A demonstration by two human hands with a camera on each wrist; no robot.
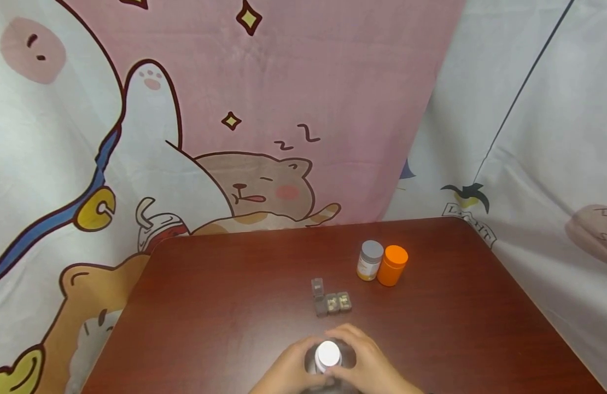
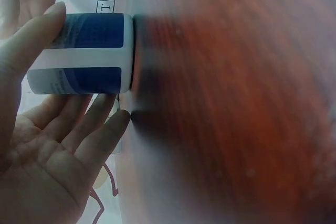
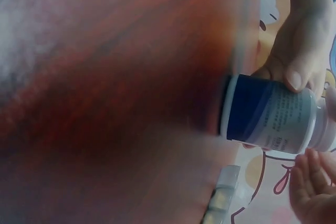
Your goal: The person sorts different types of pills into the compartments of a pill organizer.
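A white pill bottle (image 1: 328, 355) with a blue-and-white label (image 2: 100, 30) stands upright on the table in front of me, its white cap facing up. My left hand (image 1: 291, 368) holds the bottle's body, thumb (image 3: 295, 80) laid along the label and fingers on the other side. Around the cap (image 3: 321, 124) curl the fingers and thumb of my right hand (image 1: 365, 358), with fingertips right at its edge. Just beyond the hands lies a small grey translucent pill organizer (image 1: 332, 303) with several compartments, some showing yellowish contents.
Farther back on the right stand a grey-capped bottle (image 1: 369, 260) and an orange bottle (image 1: 392, 266), side by side. The dark red-brown table (image 1: 225, 306) ends at a printed cloth (image 1: 308, 65) behind it.
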